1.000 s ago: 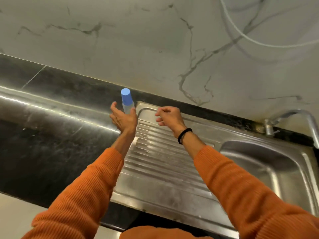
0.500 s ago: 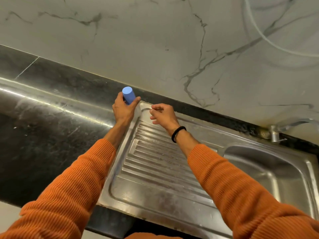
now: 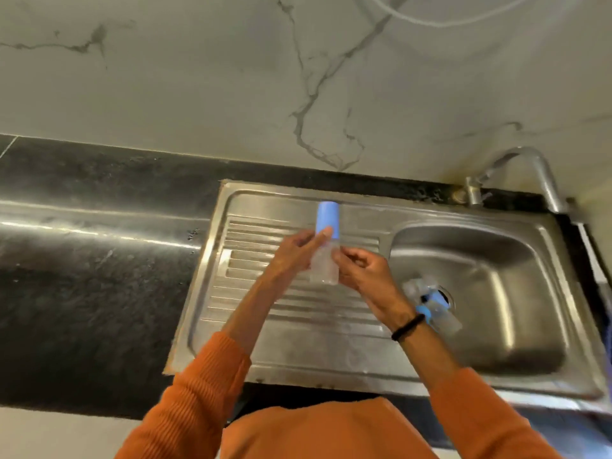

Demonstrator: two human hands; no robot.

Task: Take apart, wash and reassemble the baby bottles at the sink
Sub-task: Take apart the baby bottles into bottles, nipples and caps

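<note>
Bottle (image 3: 326,256) had come off the counter's back edge; my left hand (image 3: 294,256) and right hand (image 3: 359,270) both gripped it, uncapping next.

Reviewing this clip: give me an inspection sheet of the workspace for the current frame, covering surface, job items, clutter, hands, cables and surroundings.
Surface: steel drainboard set in a dark counter, basin to its right.
Job's things: clear bottle with blue cap held over the drainboard; more bottle parts, clear and blue, lie over the basin drain.
Clutter: nothing seen.
Hands: left hand grips the bottle, a finger reaching onto the cap; right hand pinches the bottle's side.
Cables: a white cord loops on the wall.
Surroundings: marble-look wall, tap behind the basin; no water stream visible.
</note>
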